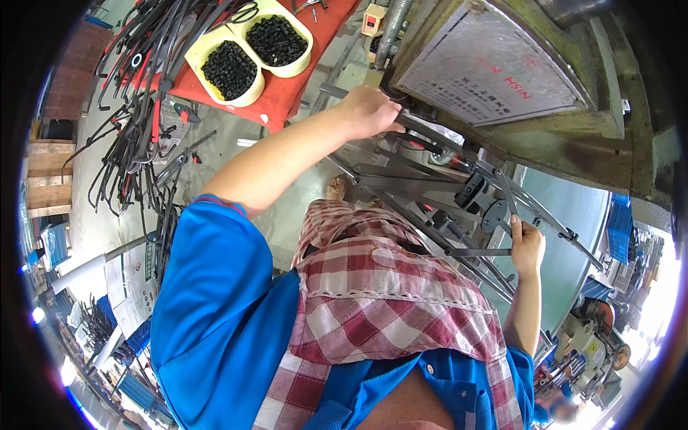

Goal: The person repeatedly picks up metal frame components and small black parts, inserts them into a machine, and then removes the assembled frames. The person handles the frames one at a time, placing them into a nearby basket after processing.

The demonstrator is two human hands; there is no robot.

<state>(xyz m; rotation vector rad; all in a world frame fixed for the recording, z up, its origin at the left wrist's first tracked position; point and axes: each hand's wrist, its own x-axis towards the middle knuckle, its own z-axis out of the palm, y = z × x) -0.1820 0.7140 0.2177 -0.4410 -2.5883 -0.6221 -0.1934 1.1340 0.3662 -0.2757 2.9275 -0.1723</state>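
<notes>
Gripping a folded frame of dark metal rods (pixel 444 193) with both hands, the person stands close against a large green-grey machine (pixel 573 136) at the far right of the scene. The left hand (pixel 369 111) reaches far forward, its fingers (pixel 393 115) curled shut around the upper end of the frame just below the machine's grey metal plate (pixel 487 72). The right hand (pixel 527 247) sits nearer and to the right, fingers closed around one thin rod of the frame beside a round black joint plate (pixel 494 213). The frame lies slanted between the two hands, running from far left down toward the near right, with several rods crossing and a black plastic fitting (pixel 471 190) near its middle. The person wears a blue shirt (pixel 215 315) and a red-and-white checked apron (pixel 373 301). At the far left, a red table (pixel 287 89) carries two pale yellow tubs (pixel 251 97) side by side, both filled with small black parts (pixel 229 68). To the left of that table a loose heap of bent black and red rods (pixel 140 129) spreads over the grey floor (pixel 236 136). Wooden boards (pixel 50 179) lie at the left edge, and a white tube (pixel 82 271) rests on the floor nearer the person. A bare foot in a sandal (pixel 335 188) shows on the floor below the frame
</notes>
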